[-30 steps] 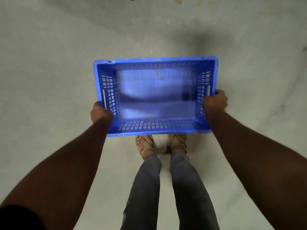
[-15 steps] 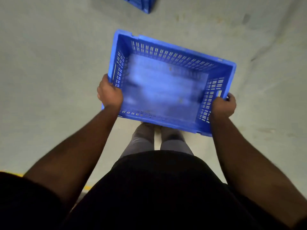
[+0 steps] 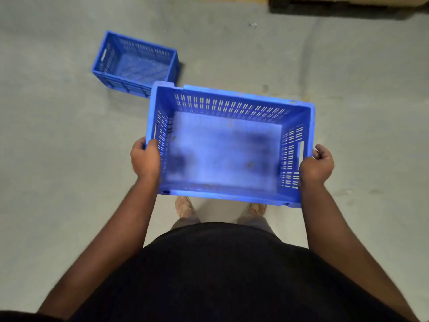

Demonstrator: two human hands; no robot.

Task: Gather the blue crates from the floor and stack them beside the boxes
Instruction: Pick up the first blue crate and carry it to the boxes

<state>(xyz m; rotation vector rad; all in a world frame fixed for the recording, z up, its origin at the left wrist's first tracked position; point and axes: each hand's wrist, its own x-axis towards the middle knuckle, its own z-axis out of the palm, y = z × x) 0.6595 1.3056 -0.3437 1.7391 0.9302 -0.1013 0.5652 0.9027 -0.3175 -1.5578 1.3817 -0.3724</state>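
Note:
I carry an empty blue slotted crate (image 3: 222, 149) in front of my body, above the grey floor. My left hand (image 3: 146, 160) grips its left end wall near the rim. My right hand (image 3: 316, 164) grips the right end wall beside the handle slot. A second blue crate (image 3: 137, 63) stands upright and empty on the floor ahead and to the left, its near right corner hidden behind the carried crate.
Grey concrete floor (image 3: 58, 159) spreads all round. At the top right edge lies the brown underside of a box or pallet (image 3: 348, 0) with a dark shadow beneath. My feet (image 3: 185, 206) show just under the carried crate.
The view has swung round: the floor crate, only a corner at the top before, is now in full view ahead left. The carried crate has levelled out in both hands.

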